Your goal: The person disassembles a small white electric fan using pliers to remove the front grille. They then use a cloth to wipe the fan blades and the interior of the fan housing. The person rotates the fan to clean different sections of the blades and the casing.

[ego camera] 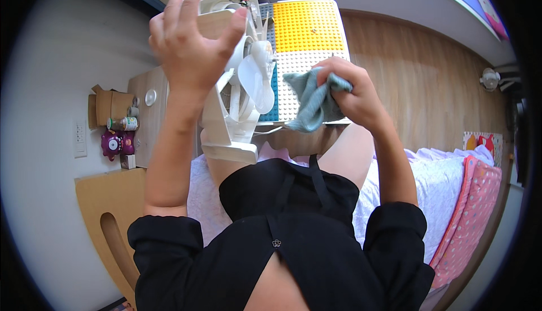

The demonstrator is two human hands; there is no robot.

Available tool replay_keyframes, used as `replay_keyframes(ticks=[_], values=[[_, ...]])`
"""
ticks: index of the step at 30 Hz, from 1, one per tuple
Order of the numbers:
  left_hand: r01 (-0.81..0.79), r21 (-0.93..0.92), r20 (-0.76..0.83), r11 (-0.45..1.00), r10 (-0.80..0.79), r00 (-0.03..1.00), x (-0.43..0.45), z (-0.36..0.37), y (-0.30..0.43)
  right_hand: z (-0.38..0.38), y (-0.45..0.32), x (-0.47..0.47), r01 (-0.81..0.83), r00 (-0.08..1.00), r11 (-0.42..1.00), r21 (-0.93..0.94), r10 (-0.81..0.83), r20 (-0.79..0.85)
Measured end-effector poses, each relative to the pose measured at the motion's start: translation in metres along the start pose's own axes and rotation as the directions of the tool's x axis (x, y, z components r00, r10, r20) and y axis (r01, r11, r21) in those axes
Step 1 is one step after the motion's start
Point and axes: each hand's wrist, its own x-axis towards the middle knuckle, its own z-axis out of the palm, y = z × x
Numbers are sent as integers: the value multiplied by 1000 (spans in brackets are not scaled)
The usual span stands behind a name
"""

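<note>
My left hand (190, 40) is raised with its fingers apart, in front of an open white plastic housing (207, 8) that has small wires inside. It looks to hold nothing. In my right hand (349, 86) is a crumpled grey-green cloth (315, 99), above the studded table top. Between the hands, a small white fan motor with translucent white blades (256, 82) leans over the table's left side. A white plastic frame (230, 133) stands beside it, its lower end near my left thigh. My left hand and forearm hide part of these pieces.
The small table has a building-brick top (309, 25) in yellow, white and teal. A white cable (269, 131) hangs at its near edge. To the left, a wooden cabinet (148, 120) bears a small white dish (150, 97), jars, a cardboard box (112, 105) and a purple toy (116, 143).
</note>
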Motion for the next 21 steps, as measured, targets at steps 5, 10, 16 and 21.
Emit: replay_keyframes(ticks=[5, 10, 16, 21], values=[[47, -85, 90, 995, -40, 995, -1, -11, -5, 24, 8, 22, -260, 934, 568, 781, 352, 56], [33, -76, 99, 997, -25, 995, 0, -15, -8, 64, -7, 54, -15, 915, 202, 979, 398, -69], [59, -85, 98, 995, -50, 994, -2, -18, -15, 106, -39, 62, 6, 929, -72, 997, 371, 21], [46, -93, 91, 995, -38, 995, -2, -16, -15, 128, -10, 81, 18, 876, 690, 723, 338, -344]])
